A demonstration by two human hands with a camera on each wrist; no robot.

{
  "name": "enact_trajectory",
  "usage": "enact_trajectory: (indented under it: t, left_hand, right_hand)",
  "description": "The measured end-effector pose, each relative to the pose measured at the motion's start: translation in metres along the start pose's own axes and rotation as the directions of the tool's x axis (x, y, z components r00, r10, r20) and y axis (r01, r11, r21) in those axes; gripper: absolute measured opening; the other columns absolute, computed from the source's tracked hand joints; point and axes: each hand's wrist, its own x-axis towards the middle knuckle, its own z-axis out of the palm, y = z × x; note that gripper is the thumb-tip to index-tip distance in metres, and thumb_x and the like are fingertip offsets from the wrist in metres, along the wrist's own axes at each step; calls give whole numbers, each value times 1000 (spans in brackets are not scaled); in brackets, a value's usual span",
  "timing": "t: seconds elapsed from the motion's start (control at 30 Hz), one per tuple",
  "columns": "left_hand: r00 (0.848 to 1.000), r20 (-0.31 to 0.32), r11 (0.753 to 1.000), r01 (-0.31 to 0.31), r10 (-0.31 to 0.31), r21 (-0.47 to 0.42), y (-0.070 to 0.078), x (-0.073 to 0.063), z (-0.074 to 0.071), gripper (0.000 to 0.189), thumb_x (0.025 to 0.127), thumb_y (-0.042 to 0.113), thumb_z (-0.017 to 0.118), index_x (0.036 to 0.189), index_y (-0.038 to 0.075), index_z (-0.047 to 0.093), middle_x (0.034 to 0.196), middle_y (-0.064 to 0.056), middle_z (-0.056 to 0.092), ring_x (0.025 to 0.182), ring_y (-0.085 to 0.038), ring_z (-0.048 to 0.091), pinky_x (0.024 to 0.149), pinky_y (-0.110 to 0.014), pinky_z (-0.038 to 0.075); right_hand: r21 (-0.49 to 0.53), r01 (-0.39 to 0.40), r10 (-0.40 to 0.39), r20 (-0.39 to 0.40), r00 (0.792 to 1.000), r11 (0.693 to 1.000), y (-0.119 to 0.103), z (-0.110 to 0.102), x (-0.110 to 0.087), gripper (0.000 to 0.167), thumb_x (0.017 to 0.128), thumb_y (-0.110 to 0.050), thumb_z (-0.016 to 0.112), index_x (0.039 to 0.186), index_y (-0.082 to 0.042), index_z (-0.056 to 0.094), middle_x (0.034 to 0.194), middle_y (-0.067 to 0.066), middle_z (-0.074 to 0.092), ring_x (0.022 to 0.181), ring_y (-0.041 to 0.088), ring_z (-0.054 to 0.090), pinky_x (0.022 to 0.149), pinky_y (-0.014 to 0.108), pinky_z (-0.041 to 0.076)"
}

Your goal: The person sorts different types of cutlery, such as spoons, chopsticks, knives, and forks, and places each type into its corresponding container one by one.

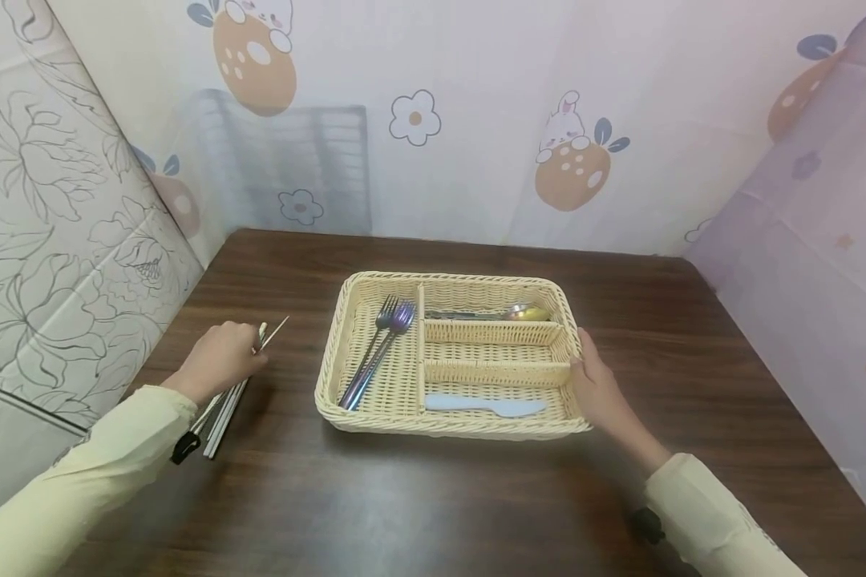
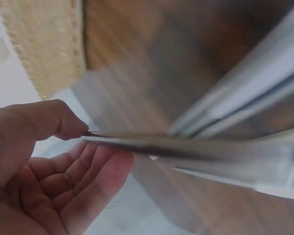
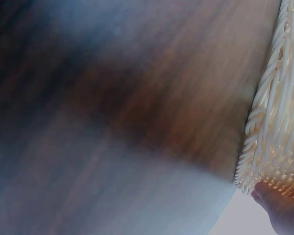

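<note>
I have the left hand (image 1: 220, 361) pinching a stick (image 2: 186, 148), more sticks (image 1: 225, 421) under that hand. I should lift softly and hold the basket (image 1: 455, 428) still with the right hand (image 1: 600, 393) gripping its side.

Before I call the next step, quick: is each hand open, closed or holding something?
Left hand: pinching a slender, silvery, stick-like utensil between thumb and fingers.
Right hand: holding the cream, rectangular woven basket by its right end.

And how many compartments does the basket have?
4 in the basket: a long compartment on the left; on the right, a back one, a middle one and a front one.
</note>
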Motion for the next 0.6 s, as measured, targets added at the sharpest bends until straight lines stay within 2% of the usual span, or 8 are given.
enact_trajectory:
  t: [0.17, 0.37, 0.5, 0.6]
  left_hand:
    - [997, -35, 998, -68, 68, 12, 22, 13, -16, 17, 78, 3, 61, 65, 7, 52, 55, -1, 47, 48, -18, 43, 44, -38, 37]
    - [988, -61, 990, -137, 139, 31, 49, 35, -45, 4, 77, 1, 58, 73, 3, 57, 62, -4, 54, 52, -22, 49, 48, -42, 43]
    - [978, -69, 979, -193, 197, 59, 70, 51, -58, 5, 74, -1, 55, 75, 2, 58, 67, -7, 57, 57, -25, 53, 52, -45, 45]
    - [966, -45, 964, -252, 256, 79, 87, 62, -62, 5, 76, -2, 57, 79, 1, 60, 72, -9, 59, 64, -28, 57, 57, -45, 48]
  right_hand:
    - [9, 1, -1, 2, 1000, 1000, -2, 0, -1, 55, 104, -18, 21, 151, -2, -3, 152, 29, 6, 138, 46, 11, 109, 57, 11]
    - [11, -3, 3, -2, 1000, 1000, -7, 0, -1, 55, 104, -18, 22, 150, -1, -3, 152, 29, 6, 138, 46, 11, 109, 57, 10]
    - [7, -7, 7, -6, 1000, 1000, -7, -1, -2, 56, 104, -17, 23, 150, -1, -3, 152, 30, 7, 138, 46, 11, 109, 57, 11]
    - [1, -10, 10, -9, 1000, 1000, -5, -1, -1, 55, 104, -17, 23, 151, -2, -2, 152, 30, 7, 137, 46, 12, 109, 57, 11]
